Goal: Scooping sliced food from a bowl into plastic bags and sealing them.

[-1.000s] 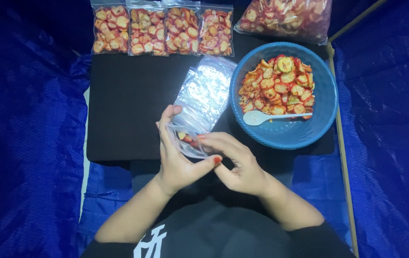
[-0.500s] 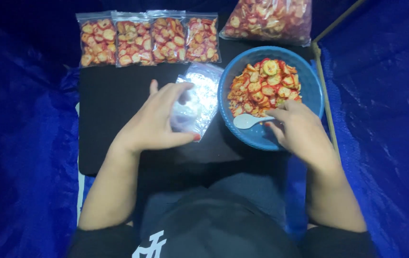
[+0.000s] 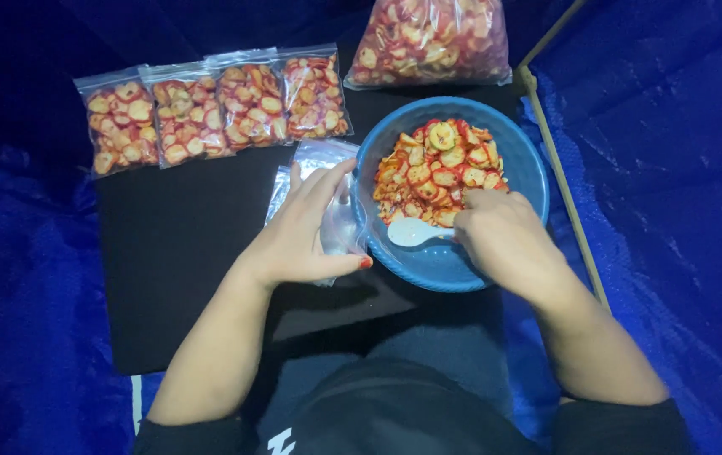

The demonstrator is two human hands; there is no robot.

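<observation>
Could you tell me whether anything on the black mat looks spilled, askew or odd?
Nothing stands out. The four filled clear bags lie in a tidy, slightly overlapping row, the red-and-yellow snack slices stay inside the round blue plastic bowl, and no slices show on the black mat.
</observation>
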